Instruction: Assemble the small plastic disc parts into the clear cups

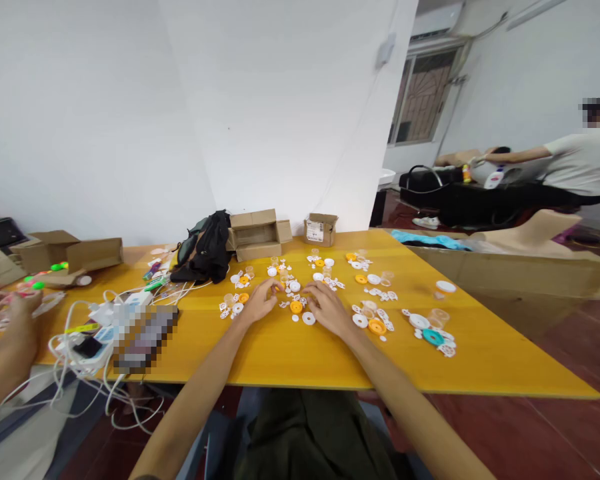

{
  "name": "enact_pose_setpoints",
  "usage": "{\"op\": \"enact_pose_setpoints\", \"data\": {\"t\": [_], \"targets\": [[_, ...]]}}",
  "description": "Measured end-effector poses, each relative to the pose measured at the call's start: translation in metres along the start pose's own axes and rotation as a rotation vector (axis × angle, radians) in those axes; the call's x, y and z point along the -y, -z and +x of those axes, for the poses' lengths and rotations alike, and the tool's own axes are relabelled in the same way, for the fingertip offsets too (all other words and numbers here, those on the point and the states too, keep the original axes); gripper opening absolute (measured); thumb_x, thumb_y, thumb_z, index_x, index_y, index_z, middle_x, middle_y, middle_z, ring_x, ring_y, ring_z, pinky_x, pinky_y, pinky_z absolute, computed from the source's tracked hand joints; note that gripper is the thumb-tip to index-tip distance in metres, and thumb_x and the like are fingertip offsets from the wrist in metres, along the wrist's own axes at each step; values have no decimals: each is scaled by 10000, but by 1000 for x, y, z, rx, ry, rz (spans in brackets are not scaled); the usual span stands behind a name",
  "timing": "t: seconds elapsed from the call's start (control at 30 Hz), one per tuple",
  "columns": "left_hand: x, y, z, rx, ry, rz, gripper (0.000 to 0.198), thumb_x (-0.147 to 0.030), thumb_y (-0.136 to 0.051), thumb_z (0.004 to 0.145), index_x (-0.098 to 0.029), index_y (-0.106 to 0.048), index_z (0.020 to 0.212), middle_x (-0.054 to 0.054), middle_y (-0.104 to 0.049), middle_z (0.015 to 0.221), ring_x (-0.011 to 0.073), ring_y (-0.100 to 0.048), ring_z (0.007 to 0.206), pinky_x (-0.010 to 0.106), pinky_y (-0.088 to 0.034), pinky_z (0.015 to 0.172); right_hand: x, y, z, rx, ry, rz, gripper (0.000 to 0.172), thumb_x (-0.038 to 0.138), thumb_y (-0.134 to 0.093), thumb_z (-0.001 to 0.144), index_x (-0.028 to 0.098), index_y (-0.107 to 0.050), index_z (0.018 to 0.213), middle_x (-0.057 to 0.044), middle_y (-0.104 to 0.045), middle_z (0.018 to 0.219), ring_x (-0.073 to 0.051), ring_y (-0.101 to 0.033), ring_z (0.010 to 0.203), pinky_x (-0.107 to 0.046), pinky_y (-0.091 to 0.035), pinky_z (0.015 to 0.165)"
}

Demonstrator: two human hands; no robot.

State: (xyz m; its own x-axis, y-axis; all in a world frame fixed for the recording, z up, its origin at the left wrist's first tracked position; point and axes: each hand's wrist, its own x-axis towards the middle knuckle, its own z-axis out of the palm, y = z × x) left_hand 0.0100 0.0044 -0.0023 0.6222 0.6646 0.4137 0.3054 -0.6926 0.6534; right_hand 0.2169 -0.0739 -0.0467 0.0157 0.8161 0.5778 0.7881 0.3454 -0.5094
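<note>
My left hand (263,301) is at the middle of the table, its fingers bent and the thumb apart from them. Its fingertips are close to an orange piece, partly hidden beneath them. My right hand (326,307) faces it across a small gap, fingers curved and apart over the tabletop, with nothing visible in them. Between the hands lie a white toothed disc (294,286), an orange plastic ring (296,307) and some small white cut-out pieces. Just below my right fingertips is a flat white ring (309,319).
Several similar clusters of parts surround my hands, one with a teal ring (433,337). A lidded clear cup (445,287) stands at right. Left are a power strip (93,347), tangled cables and another person's hands (23,303). Behind are a black bag (205,250) and an open carton (257,235).
</note>
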Motion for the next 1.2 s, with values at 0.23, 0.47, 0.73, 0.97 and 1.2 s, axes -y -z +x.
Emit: {"op": "enact_pose_setpoints", "data": {"t": [0.23,0.47,0.73,0.97,1.2], "targets": [[1,0,-1,-8,-15,17,343,3,-467,710,-205,-644,917,20,-696,936,189,-639,897,336,-527,892,-2,0,-3,31,90,-95,341,48,-478,839,250,-713,982,-82,-649,1114,-234,-627,1036,-397,-526,952],[9,-7,-2,127,-86,-48,457,4,-484,739,-215,-663,1098,58,-695,1140,221,-647,1094,397,-477,1056,-8,0,0,-5,10,36,436,50,-483,807,272,-680,1126,-56,-649,1122,-219,-623,1094,-379,-524,978],[5,-12,-2,207,-193,74,190,-197,-581,903,-231,-708,1040,60,-727,1077,240,-601,1108,420,-449,1054,-6,4,-1,28,28,7,187,202,-642,848,268,-750,987,-87,-642,1197,-274,-596,1169,-458,-487,1025],[6,-15,-1,221,-233,91,197,-193,-614,897,-235,-712,1063,65,-728,1108,247,-595,1129,429,-446,1048,-2,7,-2,45,53,-57,190,209,-620,888,285,-773,971,-97,-622,1245,-287,-565,1212,-508,-465,1042],[5,-14,-4,194,-177,75,271,-206,-670,854,-248,-677,1122,56,-709,1133,248,-608,1123,417,-454,1062,3,9,-2,85,136,-38,174,229,-638,900,299,-783,965,-91,-626,1242,-288,-562,1220,-513,-452,1056]]}}
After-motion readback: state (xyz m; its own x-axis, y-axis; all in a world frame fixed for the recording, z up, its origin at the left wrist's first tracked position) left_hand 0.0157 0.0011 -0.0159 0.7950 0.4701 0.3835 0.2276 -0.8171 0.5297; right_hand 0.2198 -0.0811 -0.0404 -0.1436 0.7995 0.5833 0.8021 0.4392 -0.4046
